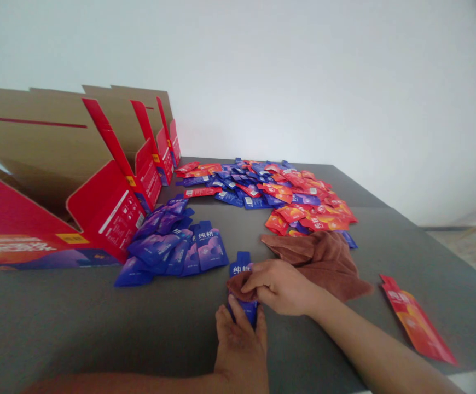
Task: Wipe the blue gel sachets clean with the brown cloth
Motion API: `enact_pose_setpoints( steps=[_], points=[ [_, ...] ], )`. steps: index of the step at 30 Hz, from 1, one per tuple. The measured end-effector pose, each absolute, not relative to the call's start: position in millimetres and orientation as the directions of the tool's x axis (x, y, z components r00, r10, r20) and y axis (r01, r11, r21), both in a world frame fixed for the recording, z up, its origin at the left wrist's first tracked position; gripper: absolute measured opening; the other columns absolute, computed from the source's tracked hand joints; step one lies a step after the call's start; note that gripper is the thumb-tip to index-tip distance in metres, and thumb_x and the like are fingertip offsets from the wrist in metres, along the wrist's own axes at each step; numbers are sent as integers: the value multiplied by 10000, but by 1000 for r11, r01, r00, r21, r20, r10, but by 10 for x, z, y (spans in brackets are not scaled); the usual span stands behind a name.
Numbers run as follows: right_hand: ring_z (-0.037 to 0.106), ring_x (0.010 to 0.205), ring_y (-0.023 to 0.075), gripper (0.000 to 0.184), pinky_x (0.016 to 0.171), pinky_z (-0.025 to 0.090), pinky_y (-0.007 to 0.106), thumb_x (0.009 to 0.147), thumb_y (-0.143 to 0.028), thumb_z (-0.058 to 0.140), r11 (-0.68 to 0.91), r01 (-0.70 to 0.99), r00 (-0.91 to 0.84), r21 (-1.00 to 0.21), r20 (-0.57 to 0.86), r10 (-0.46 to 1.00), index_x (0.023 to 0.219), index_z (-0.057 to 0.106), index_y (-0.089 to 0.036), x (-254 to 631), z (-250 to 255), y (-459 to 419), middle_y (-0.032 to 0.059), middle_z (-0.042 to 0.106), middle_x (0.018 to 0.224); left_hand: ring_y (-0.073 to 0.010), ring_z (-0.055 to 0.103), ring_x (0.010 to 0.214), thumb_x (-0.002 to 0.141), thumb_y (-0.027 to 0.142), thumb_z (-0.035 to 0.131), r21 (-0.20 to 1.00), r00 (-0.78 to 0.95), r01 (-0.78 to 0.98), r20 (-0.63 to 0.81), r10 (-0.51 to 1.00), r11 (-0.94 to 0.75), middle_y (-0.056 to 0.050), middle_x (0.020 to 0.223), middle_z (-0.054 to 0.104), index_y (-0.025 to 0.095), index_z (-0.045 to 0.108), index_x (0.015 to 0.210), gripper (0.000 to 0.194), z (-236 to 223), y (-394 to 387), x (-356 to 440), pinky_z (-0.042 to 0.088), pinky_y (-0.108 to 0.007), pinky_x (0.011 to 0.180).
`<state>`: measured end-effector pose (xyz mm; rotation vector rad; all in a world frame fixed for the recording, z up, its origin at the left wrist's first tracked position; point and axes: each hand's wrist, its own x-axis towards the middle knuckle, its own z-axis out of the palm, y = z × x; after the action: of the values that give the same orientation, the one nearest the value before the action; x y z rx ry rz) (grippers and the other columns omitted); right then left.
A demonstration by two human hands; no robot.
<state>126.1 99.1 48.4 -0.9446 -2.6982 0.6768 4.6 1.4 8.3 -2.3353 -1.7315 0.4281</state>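
Note:
A blue pouch (pixel 240 268) with white lettering lies flat on the grey table in front of me, its tab pointing away. My left hand (pixel 240 342) holds its lower end down, fingers bent against the front and edges. In my right hand (pixel 283 287) a bunched piece of brown cloth (pixel 238 284) is pinched and pressed across the pouch's middle. More brown cloth (pixel 324 260) lies crumpled just beyond my right wrist; the hand hides whether both parts join. To the left of my hands, overlapping blue pouches (pixel 172 243) form a loose pile.
Open red cardboard boxes (pixel 110 213) stand in a row along the left side. A mixed heap of red and blue pouches (pixel 262 186) covers the far middle of the table (pixel 312 339). One red pouch (pixel 418 320) lies alone near the right edge. Behind rises a white wall (pixel 283 82).

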Motion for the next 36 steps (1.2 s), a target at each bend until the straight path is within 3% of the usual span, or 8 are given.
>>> enact_pose_setpoints(
  steps=[7,13,21,27,31,36],
  points=[
    [530,768,139,278,685,335,243,813,-134,409,553,759,-572,-344,53,818,946,645,-194,1269,455,1057,34,609,840,-312,565,1038,786,107,459,-388,275,876,-82,958,-285,-201,1235,537,379,396,1221,517,100,1,46,396,-500,892],
    [537,768,127,254,702,355,225,779,-95,416,645,633,-702,-428,35,712,851,644,-180,1280,521,1026,19,619,829,-315,564,1041,803,142,440,-355,274,889,-98,957,-291,-196,1236,541,377,423,1205,465,99,6,53,395,-527,882],
    [571,782,131,293,696,387,226,743,-78,438,684,469,-815,-559,23,579,876,676,-188,1302,521,980,21,651,870,-319,558,1049,803,132,433,-275,262,919,-109,959,-282,-208,1235,537,354,459,1186,444,63,6,41,370,-540,907],
    [565,813,135,313,729,377,233,777,-89,415,628,622,-687,-467,58,724,930,665,-199,1282,476,1039,22,652,904,-310,561,1047,794,125,434,-327,259,905,-81,963,-271,-186,1249,535,373,444,1201,478,43,1,49,371,-526,906],
    [564,804,144,293,716,368,239,788,-110,417,552,736,-582,-393,51,812,934,656,-195,1285,442,1073,32,649,878,-308,559,1049,802,123,417,-302,253,916,-72,965,-263,-196,1252,529,367,435,1210,476,22,4,47,379,-531,900],
    [557,773,138,265,705,369,234,787,-112,414,576,709,-620,-407,31,784,861,656,-187,1292,456,1049,27,639,836,-302,562,1045,804,125,425,-262,268,924,-81,960,-280,-208,1254,520,345,425,1213,464,10,4,43,384,-548,900]
  ],
)
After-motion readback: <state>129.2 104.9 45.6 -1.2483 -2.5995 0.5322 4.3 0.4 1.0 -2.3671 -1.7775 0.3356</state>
